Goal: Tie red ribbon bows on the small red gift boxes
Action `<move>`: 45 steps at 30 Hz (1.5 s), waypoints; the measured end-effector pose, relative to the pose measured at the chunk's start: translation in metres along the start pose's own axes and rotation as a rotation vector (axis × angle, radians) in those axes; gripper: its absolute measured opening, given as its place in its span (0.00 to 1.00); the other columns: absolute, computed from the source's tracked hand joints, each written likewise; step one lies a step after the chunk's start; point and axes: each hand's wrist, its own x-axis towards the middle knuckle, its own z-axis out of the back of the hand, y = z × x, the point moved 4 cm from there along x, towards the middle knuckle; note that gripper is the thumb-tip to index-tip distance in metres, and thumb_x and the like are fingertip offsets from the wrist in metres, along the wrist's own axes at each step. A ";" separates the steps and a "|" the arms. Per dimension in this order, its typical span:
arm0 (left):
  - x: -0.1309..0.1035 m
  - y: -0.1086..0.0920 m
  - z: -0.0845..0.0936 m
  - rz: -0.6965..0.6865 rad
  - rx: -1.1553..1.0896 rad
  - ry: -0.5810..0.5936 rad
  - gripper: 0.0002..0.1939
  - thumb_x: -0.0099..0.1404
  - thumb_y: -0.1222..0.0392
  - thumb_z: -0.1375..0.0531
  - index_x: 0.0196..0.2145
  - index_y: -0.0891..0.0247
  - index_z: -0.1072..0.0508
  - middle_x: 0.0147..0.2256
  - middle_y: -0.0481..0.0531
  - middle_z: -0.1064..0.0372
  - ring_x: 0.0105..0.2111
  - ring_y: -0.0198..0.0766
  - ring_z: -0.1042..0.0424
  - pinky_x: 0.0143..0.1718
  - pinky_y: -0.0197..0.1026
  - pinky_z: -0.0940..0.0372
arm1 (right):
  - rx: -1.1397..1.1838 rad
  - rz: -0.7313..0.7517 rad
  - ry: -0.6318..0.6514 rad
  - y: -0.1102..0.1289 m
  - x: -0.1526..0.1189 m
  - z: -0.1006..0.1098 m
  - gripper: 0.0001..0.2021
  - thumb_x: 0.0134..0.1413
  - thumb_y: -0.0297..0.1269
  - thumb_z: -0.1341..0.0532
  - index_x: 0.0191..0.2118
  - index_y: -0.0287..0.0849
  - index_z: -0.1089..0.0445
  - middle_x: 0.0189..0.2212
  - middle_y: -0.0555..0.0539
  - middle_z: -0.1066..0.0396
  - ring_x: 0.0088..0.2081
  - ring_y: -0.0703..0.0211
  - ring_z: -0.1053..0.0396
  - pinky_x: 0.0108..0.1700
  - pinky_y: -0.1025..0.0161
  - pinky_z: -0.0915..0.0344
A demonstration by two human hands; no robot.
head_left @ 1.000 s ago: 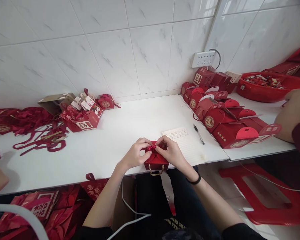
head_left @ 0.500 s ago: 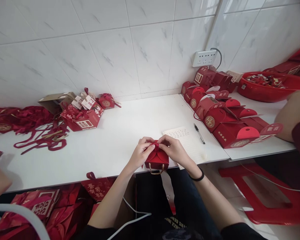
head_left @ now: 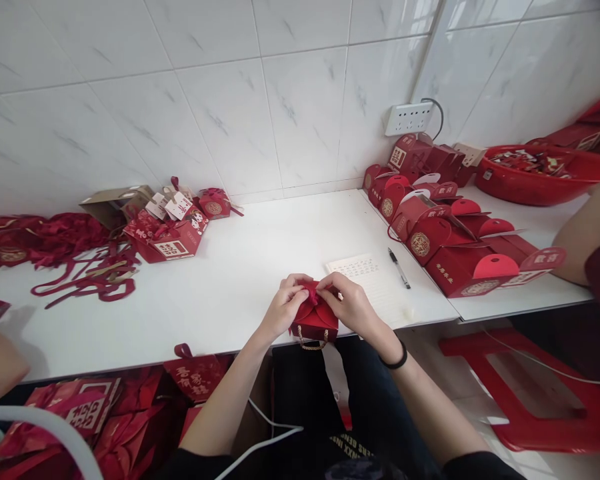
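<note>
A small red gift box with a twisted gold rope handle stands at the table's front edge, in front of my body. On its top is a dark pink-red ribbon gathered in a bow or knot. My left hand pinches the ribbon from the left, thumb against fingers. From the other side, my right hand pinches it too, with a black band on the wrist. The exact shape of the knot is partly hidden by my fingers.
A notebook and pen lie to the right. Open red boxes and a red basin stand farther right. Loose ribbons and a larger red box are on the left. Other people's arms show at both sides.
Both hands stay at the ribbon, with slight finger movement; the bow shows a little more between them. The box remains in place.
</note>
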 end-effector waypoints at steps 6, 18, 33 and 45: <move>0.001 0.001 0.000 0.012 -0.061 0.009 0.15 0.65 0.60 0.52 0.26 0.62 0.28 0.51 0.51 0.37 0.53 0.42 0.40 0.57 0.47 0.44 | -0.096 0.200 -0.046 0.016 -0.008 0.011 0.05 0.57 0.28 0.47 0.36 0.44 0.35 0.41 0.43 0.33 0.44 0.53 0.34 0.42 0.54 0.33; -0.003 -0.001 -0.001 -0.018 -0.019 0.016 0.17 0.66 0.59 0.53 0.25 0.62 0.28 0.56 0.48 0.41 0.51 0.41 0.39 0.55 0.46 0.42 | -0.203 0.286 -0.068 0.013 -0.013 0.008 0.07 0.60 0.30 0.45 0.34 0.44 0.31 0.38 0.43 0.36 0.39 0.54 0.35 0.39 0.54 0.31; -0.009 -0.001 0.010 -0.048 0.077 -0.134 0.15 0.65 0.60 0.51 0.25 0.62 0.28 0.48 0.53 0.36 0.49 0.42 0.40 0.51 0.45 0.41 | -0.172 0.254 0.015 0.015 -0.012 0.034 0.09 0.60 0.28 0.47 0.33 0.44 0.32 0.35 0.44 0.37 0.36 0.58 0.33 0.36 0.61 0.32; -0.041 -0.019 0.005 -0.346 0.513 -0.428 0.06 0.65 0.62 0.46 0.36 0.62 0.29 0.33 0.51 0.36 0.35 0.37 0.36 0.39 0.43 0.38 | -0.289 -0.217 0.086 0.016 -0.036 0.036 0.20 0.64 0.46 0.53 0.26 0.41 0.36 0.19 0.49 0.38 0.22 0.61 0.40 0.25 0.65 0.43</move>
